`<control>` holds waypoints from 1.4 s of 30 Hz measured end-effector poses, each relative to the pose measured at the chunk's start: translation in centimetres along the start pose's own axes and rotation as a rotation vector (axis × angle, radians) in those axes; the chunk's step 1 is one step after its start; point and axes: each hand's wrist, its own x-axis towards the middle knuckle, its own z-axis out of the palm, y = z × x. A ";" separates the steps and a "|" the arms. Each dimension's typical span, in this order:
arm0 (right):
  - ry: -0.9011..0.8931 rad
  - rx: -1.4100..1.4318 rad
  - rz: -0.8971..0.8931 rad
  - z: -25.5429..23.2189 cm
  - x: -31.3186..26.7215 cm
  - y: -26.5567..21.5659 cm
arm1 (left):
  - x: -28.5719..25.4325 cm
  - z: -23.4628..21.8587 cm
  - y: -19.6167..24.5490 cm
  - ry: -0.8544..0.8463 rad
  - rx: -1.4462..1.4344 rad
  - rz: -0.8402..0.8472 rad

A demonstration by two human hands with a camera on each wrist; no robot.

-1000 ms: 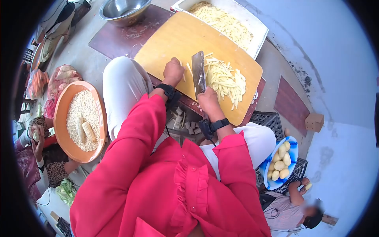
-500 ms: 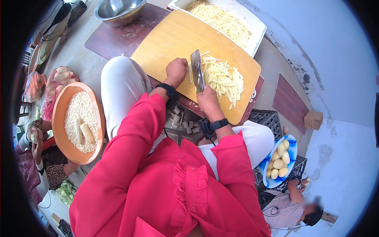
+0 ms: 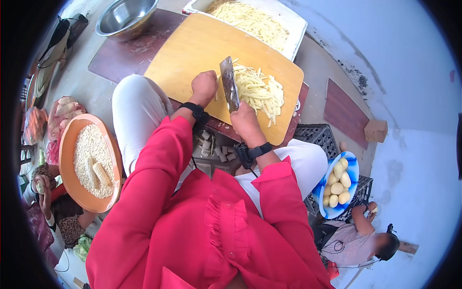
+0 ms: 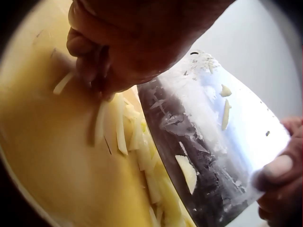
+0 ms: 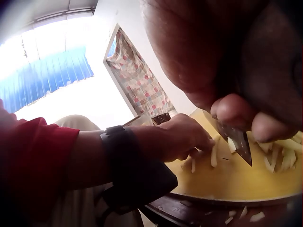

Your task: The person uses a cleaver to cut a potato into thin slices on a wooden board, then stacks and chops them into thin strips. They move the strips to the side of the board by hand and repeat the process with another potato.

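On the yellow cutting board (image 3: pixel 185 53), my left hand (image 3: pixel 204 86) has its fingers curled down, with pale potato strips (image 4: pixel 100 120) at its fingertips in the left wrist view. How firmly it pinches them is partly hidden. My right hand (image 3: pixel 246 122) grips the handle of a broad cleaver (image 3: pixel 229 83), its blade standing between the left hand and a pile of cut strips (image 3: pixel 262 94). Wet bits cling to the blade (image 4: pixel 203 142). In the right wrist view the blade tip (image 5: pixel 242 147) is close to the left fingers.
A white tray of strips (image 3: pixel 297 36) and a steel bowl (image 3: pixel 126 21) stand beyond the board. An orange basin with kernels and cobs (image 3: pixel 67 159) is at left; a blue-white bowl of peeled potatoes (image 3: pixel 353 168) at right. Other people sit at both sides.
The head view has shifted, so the board and its surroundings appear farther left. My left hand stays curled beside the cleaver, and my right hand keeps its grip.
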 end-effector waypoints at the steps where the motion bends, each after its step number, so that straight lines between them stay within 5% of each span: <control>1: 0.001 0.028 0.005 0.3 0.1 0.6 | 0.1 -0.1 0.1 -0.007 0.007 0.002; 8: 0.031 0.122 0.051 0.2 -0.1 2.6 | 0.8 1.2 0.2 -0.079 -0.166 -0.189; 11: 0.015 0.144 0.088 0.5 0.1 2.8 | 1.4 1.2 -0.1 -0.276 -0.467 -0.375; 17: 0.010 0.104 0.048 1.1 0.3 2.7 | 0.8 -0.7 0.6 -0.254 -0.753 -0.467; 20: 0.010 0.094 0.034 1.3 0.4 2.7 | 0.2 -1.1 1.1 -0.151 -0.704 -0.395; 23: 0.006 0.097 0.029 1.5 0.5 2.7 | 1.5 3.2 -1.6 -0.007 -0.414 -0.161; 26: 0.001 0.128 0.061 0.9 0.8 2.8 | 1.7 3.0 -1.2 -0.014 -0.267 -0.119; 29: 0.029 0.276 0.153 -2.2 0.7 1.4 | 0.2 0.6 0.5 0.152 -0.118 -0.067; 32: 0.071 0.483 0.169 -6.0 0.8 2.0 | -0.7 -1.2 1.8 0.103 -0.267 -0.082; 38: -0.231 1.043 0.106 -10.7 -1.6 2.6 | -0.3 -2.3 4.1 -0.814 -1.532 -0.426; 42: -0.377 1.126 0.093 -9.3 -2.4 2.6 | -1.7 -3.8 7.4 -1.084 -1.942 -0.165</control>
